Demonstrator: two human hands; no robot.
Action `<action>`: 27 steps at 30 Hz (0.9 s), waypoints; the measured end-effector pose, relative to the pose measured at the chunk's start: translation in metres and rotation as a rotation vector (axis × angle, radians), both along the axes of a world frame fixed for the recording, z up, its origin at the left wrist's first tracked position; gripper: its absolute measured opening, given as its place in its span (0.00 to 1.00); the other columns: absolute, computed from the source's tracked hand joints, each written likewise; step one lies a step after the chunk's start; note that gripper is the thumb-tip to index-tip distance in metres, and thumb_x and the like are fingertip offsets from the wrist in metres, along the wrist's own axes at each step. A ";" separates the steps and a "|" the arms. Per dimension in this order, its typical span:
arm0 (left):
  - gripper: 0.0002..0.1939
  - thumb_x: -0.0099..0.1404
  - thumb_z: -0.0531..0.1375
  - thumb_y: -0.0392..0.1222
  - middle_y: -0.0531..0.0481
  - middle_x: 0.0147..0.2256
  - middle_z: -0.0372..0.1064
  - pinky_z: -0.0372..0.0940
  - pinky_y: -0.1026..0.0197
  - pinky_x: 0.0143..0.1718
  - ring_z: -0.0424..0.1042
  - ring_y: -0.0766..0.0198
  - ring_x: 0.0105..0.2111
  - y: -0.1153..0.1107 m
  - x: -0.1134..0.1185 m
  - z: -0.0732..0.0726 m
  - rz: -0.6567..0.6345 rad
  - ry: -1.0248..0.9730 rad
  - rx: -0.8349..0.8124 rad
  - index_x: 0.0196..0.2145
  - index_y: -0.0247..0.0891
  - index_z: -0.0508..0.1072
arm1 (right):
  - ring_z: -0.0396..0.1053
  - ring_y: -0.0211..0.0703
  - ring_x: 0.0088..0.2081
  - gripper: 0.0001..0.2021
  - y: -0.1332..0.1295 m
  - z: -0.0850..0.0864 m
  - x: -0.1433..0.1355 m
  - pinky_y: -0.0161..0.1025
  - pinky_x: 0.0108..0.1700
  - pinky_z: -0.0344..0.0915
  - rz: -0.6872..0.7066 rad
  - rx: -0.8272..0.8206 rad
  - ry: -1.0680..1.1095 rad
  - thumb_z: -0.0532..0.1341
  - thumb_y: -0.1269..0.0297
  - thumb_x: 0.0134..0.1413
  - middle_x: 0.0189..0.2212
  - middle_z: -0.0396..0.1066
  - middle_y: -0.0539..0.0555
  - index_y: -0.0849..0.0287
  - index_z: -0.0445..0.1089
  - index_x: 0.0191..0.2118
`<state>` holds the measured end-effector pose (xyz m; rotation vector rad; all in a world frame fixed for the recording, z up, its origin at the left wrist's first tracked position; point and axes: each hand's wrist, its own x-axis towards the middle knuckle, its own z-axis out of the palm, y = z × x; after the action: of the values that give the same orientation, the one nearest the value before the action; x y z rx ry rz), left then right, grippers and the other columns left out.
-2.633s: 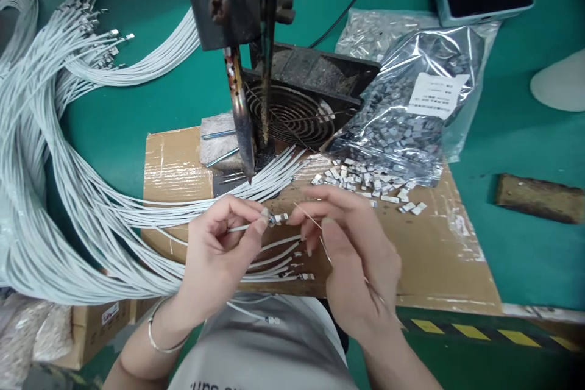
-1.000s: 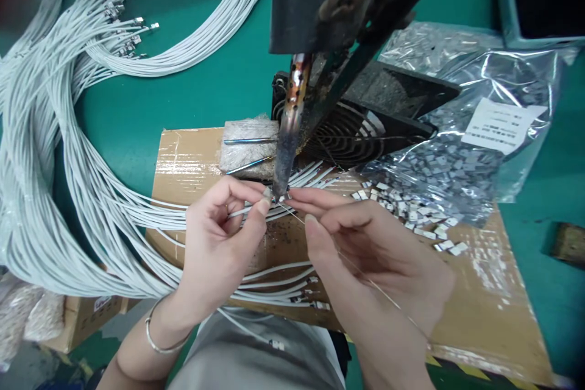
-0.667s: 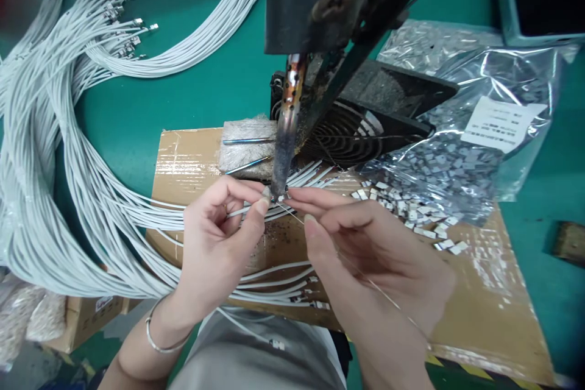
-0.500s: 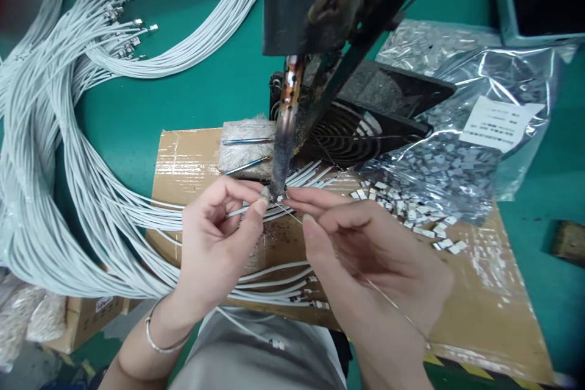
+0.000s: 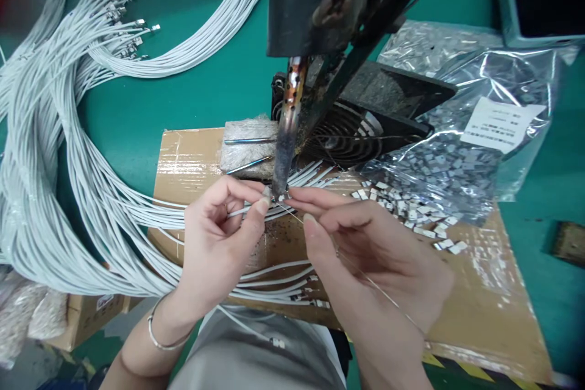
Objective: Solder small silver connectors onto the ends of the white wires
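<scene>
A white cable (image 5: 236, 212) is pinched near its end between the thumb and fingers of my left hand (image 5: 223, 237). Thin solder wire (image 5: 384, 294) runs across my right hand (image 5: 365, 244), held by thumb and fingers, its tip reaching the cable end. Directly above that spot, the dark tip of a mounted soldering iron (image 5: 284, 164) points down between my hands. A small metal connector (image 5: 281, 198) shows at the tip, partly covered by my fingertips.
Bundles of white cables (image 5: 31, 195) fill the left side. Behind the iron stands a black fan (image 5: 351, 137). Loose connectors (image 5: 425, 213) spill from a clear plastic bag (image 5: 525, 73) onto the cardboard (image 5: 479, 311). A wrapped block (image 5: 249, 149) lies left of the iron.
The whole view has shifted slightly, with the scene a little further right. Both hands keep the same hold at the iron's tip.
</scene>
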<state>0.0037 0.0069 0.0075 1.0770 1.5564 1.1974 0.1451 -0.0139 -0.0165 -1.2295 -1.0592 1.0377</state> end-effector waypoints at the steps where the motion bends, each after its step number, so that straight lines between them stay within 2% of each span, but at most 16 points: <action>1: 0.07 0.62 0.72 0.31 0.50 0.36 0.83 0.60 0.69 0.24 0.68 0.71 0.26 0.000 0.000 0.000 0.001 -0.002 0.001 0.28 0.39 0.81 | 0.85 0.40 0.50 0.12 0.000 -0.001 0.000 0.34 0.55 0.81 0.001 0.003 0.002 0.67 0.78 0.64 0.47 0.86 0.49 0.53 0.74 0.34; 4: 0.07 0.61 0.72 0.30 0.49 0.36 0.83 0.59 0.69 0.23 0.68 0.71 0.26 0.000 0.000 -0.001 -0.005 -0.013 -0.002 0.28 0.38 0.81 | 0.85 0.40 0.50 0.12 0.000 -0.002 0.001 0.33 0.55 0.81 0.005 0.019 0.000 0.66 0.79 0.64 0.47 0.86 0.50 0.53 0.74 0.34; 9: 0.07 0.62 0.72 0.31 0.50 0.37 0.83 0.63 0.70 0.27 0.69 0.71 0.27 0.000 -0.001 -0.002 -0.006 -0.034 0.002 0.29 0.39 0.81 | 0.85 0.38 0.49 0.12 0.001 -0.001 0.000 0.30 0.54 0.80 0.007 0.040 -0.010 0.66 0.79 0.64 0.47 0.86 0.48 0.53 0.74 0.34; 12: 0.06 0.63 0.72 0.31 0.49 0.37 0.83 0.62 0.70 0.25 0.70 0.71 0.28 0.000 -0.002 -0.002 -0.006 -0.028 0.006 0.30 0.39 0.81 | 0.85 0.36 0.50 0.12 0.001 -0.002 0.000 0.28 0.55 0.79 0.010 0.048 -0.003 0.66 0.80 0.65 0.47 0.86 0.47 0.53 0.74 0.35; 15: 0.07 0.62 0.72 0.31 0.49 0.37 0.83 0.60 0.70 0.24 0.71 0.70 0.29 0.000 -0.002 -0.002 -0.001 -0.019 0.007 0.29 0.38 0.81 | 0.84 0.35 0.50 0.12 0.001 -0.002 0.000 0.28 0.56 0.79 0.011 0.050 0.008 0.67 0.79 0.65 0.46 0.86 0.46 0.53 0.74 0.35; 21: 0.06 0.62 0.72 0.31 0.49 0.36 0.83 0.66 0.70 0.28 0.72 0.70 0.29 0.000 -0.001 -0.002 0.001 -0.028 0.004 0.29 0.38 0.81 | 0.85 0.35 0.49 0.12 0.000 -0.003 0.001 0.28 0.55 0.79 0.020 0.032 0.000 0.67 0.79 0.64 0.47 0.86 0.46 0.53 0.74 0.35; 27: 0.07 0.60 0.73 0.29 0.49 0.36 0.84 0.66 0.71 0.28 0.72 0.71 0.28 0.000 -0.001 -0.003 0.008 -0.039 -0.015 0.29 0.38 0.81 | 0.84 0.35 0.50 0.11 0.000 -0.005 0.001 0.28 0.54 0.79 0.014 0.031 -0.006 0.68 0.78 0.63 0.47 0.86 0.45 0.52 0.74 0.35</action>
<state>0.0030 0.0067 0.0050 1.0332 1.5389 1.2033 0.1460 -0.0144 -0.0213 -1.2026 -1.0864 1.0244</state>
